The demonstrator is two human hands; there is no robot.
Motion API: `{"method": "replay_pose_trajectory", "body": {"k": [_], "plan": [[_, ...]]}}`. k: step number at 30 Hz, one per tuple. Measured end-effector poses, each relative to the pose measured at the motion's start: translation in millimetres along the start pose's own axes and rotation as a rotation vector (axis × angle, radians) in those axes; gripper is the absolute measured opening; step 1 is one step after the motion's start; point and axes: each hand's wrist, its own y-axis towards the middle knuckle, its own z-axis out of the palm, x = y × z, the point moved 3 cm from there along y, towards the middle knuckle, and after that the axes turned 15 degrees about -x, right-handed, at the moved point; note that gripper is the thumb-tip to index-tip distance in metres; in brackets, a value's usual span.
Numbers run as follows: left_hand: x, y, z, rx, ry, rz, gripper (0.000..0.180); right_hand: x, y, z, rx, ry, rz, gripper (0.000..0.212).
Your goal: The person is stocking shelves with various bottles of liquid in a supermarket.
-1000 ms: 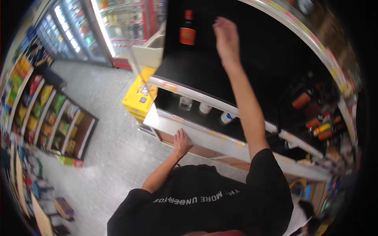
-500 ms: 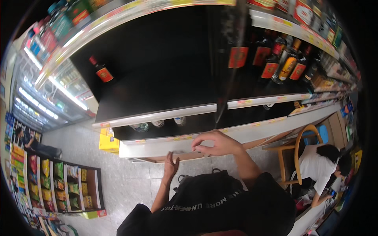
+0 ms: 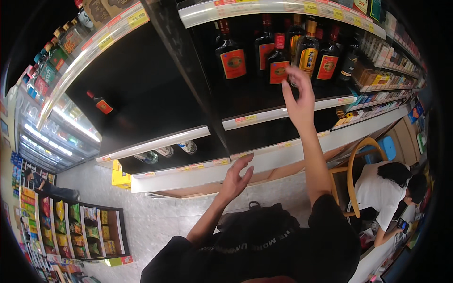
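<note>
My right hand [image 3: 300, 94] reaches over the right-hand shelf, thumb and fingers apart, holding nothing. Its fingertips overlap the lower edge of a dark red-capped bottle [image 3: 278, 73] with an orange-red label; I cannot tell whether they touch. Around that bottle stand a larger one of the same look [image 3: 233, 63], a yellow-labelled bottle [image 3: 308, 54], another orange-labelled bottle [image 3: 326, 67] and a black bottle [image 3: 349, 65]. My left hand [image 3: 236, 180], open and without anything in it, is held lower, in front of the bottom shelf edge. A single small orange-labelled bottle [image 3: 100, 103] stands on the left shelf.
A dark upright divider [image 3: 188, 61] parts the two shelf bays. Three clear bottles [image 3: 187, 146] sit on the lower left shelf. At right, a person in white [image 3: 377, 188] sits by a wooden chair [image 3: 351, 177]. A snack rack [image 3: 78, 231] stands on the left; another person [image 3: 52, 185] is beyond.
My right hand has moved up and forward to the bottles on the right shelf. My left hand has shifted up and right. The view has swung rightward, bringing those bottles closer.
</note>
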Motion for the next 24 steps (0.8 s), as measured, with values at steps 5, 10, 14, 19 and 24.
{"method": "replay_pose_trajectory", "body": {"k": [5, 10, 14, 19, 24], "plan": [[0, -19, 32, 0.143, -0.07, -0.284, 0.04, -39, 60, 26, -0.048, -0.244, -0.117, 0.053], [11, -46, 33, 0.119, -0.005, -0.319, 0.04, -73, 71, 45, 0.139, -0.329, 0.099, 0.071], [33, -67, 22, 0.043, 0.03, -0.379, 0.041, -81, 75, 45, 0.105, -0.366, 0.088, 0.05], [40, -77, 9, -0.038, 0.0, -0.388, 0.04, -70, 70, 60, 0.234, -0.2, 0.1, 0.041], [33, -77, 11, -0.018, -0.021, -0.435, 0.04, -73, 72, 74, 0.341, -0.101, 0.193, 0.043]]}}
